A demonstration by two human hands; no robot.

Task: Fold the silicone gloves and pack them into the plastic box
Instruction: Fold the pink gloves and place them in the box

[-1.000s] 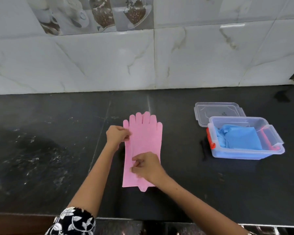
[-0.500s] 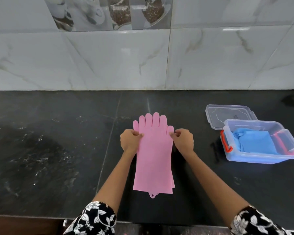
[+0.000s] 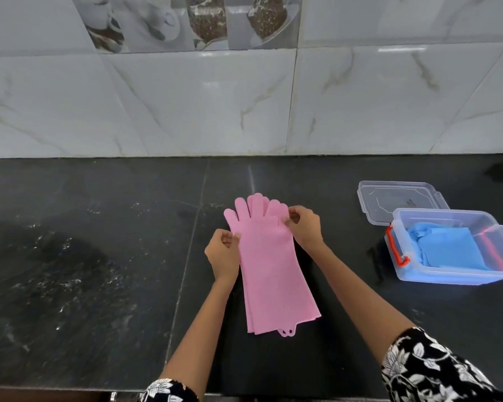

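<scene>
Pink silicone gloves (image 3: 269,268) lie stacked flat on the black counter, fingers pointing to the wall and cuffs toward me. My left hand (image 3: 222,253) pinches their left edge near the palm. My right hand (image 3: 305,227) pinches the right edge by the thumb, a little higher up. To the right stands the clear plastic box (image 3: 447,278) with red latches, open, holding folded blue gloves (image 3: 447,249).
The box's clear lid (image 3: 401,198) lies flat just behind the box. The black stone counter (image 3: 99,271) runs left to right, backed by a white tiled wall (image 3: 244,105). Its front edge is close to my body.
My right hand left the cuff end and took the gloves' right edge near the fingers. The gloves now lie slightly slanted, cuffs fanned apart. The view shifted left and down.
</scene>
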